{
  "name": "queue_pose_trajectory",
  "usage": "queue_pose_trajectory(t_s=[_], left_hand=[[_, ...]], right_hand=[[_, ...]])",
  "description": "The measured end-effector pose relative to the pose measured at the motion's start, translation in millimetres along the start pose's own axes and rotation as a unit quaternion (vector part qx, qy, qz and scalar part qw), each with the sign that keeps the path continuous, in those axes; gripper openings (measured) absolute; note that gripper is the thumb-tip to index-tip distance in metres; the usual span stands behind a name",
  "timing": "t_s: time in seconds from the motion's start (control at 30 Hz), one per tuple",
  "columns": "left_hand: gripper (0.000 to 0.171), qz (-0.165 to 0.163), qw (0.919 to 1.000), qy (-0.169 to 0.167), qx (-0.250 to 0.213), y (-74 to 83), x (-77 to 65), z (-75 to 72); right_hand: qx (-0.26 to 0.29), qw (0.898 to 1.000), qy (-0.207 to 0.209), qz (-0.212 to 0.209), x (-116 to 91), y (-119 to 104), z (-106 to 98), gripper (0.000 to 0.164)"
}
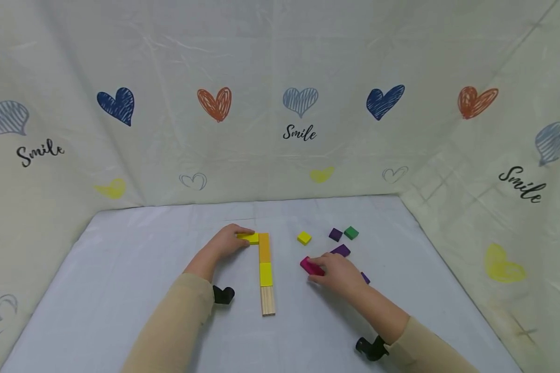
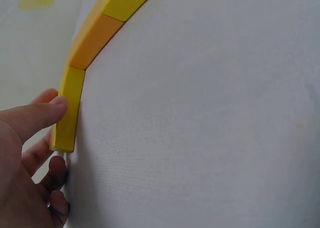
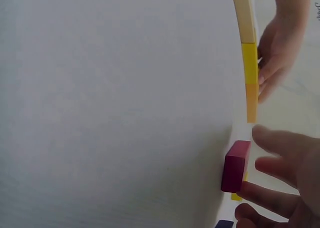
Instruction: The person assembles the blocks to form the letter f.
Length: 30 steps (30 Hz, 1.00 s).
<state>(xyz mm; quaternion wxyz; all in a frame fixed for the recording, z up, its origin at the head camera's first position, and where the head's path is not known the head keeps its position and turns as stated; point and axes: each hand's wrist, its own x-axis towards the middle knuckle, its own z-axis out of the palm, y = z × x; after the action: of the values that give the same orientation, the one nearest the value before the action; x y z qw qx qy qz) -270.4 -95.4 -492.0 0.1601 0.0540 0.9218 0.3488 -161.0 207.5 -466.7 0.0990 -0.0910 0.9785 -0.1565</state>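
A straight column of blocks holds an orange block [image 1: 264,247], a yellow block [image 1: 266,274] and a plain wood block [image 1: 268,301]. Against its far end, turned to the left, lies another yellow block [image 2: 70,107], pinched between the thumb and fingers of my left hand [image 1: 226,242]. My right hand [image 1: 338,272] is at a magenta block [image 3: 235,166], fingers spread. In the right wrist view the thumb stands apart from this block, while one fingertip meets or nearly meets its lower edge.
Beyond the right hand lie a small yellow block [image 1: 304,238], a dark purple block [image 1: 335,234] and a green block [image 1: 351,232]. A purple block [image 1: 341,250] sits just behind that hand, and another [image 1: 365,278] is partly hidden by it. A white cloth [image 1: 121,290] covers the table.
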Motion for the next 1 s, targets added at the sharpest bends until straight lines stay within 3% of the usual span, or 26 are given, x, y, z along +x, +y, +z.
queue_pose_trajectory(t_s=[0.13, 0.53, 1.0], left_hand=[[0.035, -0.001, 1.0, -0.002, -0.007, -2.5, 2.0, 1.5], [0.037, 0.016, 0.9998, -0.004, -0.008, -3.1, -2.7, -2.1], [0.036, 0.01, 0.9998, -0.006, -0.013, -6.9, 1.0, -1.8]], right_hand=[[0.002, 1.0, -0.002, 0.014, 0.5, -0.8, 1.6, 0.048], [-0.011, 1.0, 0.023, 0.004, 0.6, -1.2, -0.3, 0.043], [-0.048, 0.997, 0.055, -0.037, 25.5, -12.3, -20.6, 0.038]])
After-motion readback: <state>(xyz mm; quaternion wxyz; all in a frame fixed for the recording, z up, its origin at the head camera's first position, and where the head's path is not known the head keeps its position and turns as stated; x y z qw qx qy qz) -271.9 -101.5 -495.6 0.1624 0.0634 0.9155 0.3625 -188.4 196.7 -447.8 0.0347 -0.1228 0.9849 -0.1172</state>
